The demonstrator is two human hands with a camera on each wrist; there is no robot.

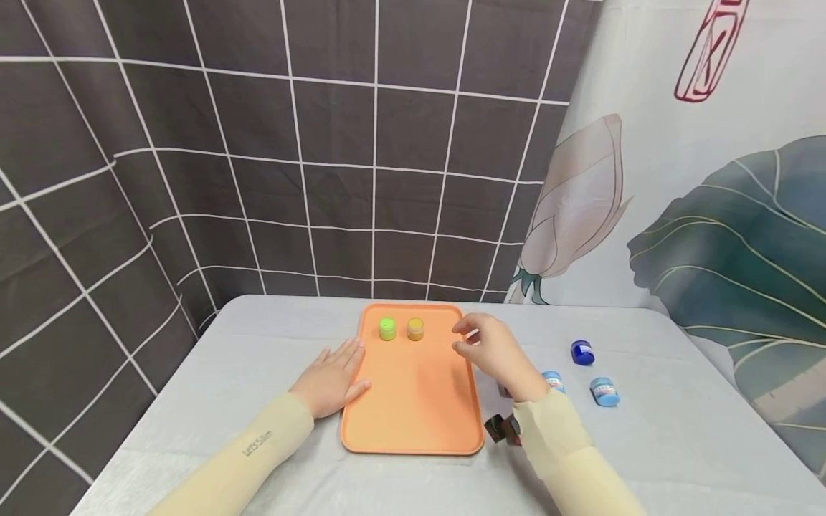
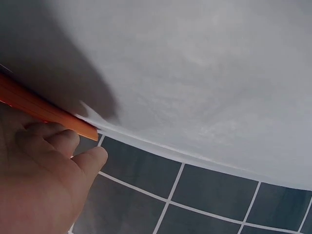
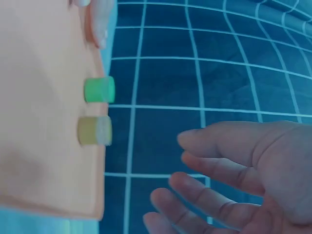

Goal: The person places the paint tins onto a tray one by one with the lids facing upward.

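An orange tray [image 1: 413,401] lies on the table with a small green jar [image 1: 387,329] and a small yellow jar [image 1: 416,329] side by side near its far edge. My left hand [image 1: 330,378] rests on the tray's left rim, its fingers straight. Over the tray's upper right edge hovers my right hand [image 1: 490,347], thumb and fingers apart and slightly bent. Nothing shows between those fingers in the right wrist view, where the yellow jar [image 3: 93,130] and green jar [image 3: 99,89] stand off to the left of the hand [image 3: 234,170].
Right of the tray sit a dark blue jar [image 1: 582,352] and a light blue jar [image 1: 604,392]. Another light blue jar [image 1: 553,380] is partly behind my right wrist. Dark objects [image 1: 497,428] lie beside the tray's lower right, partly under the sleeve. A dark gridded curtain [image 1: 335,179] hangs behind the table.
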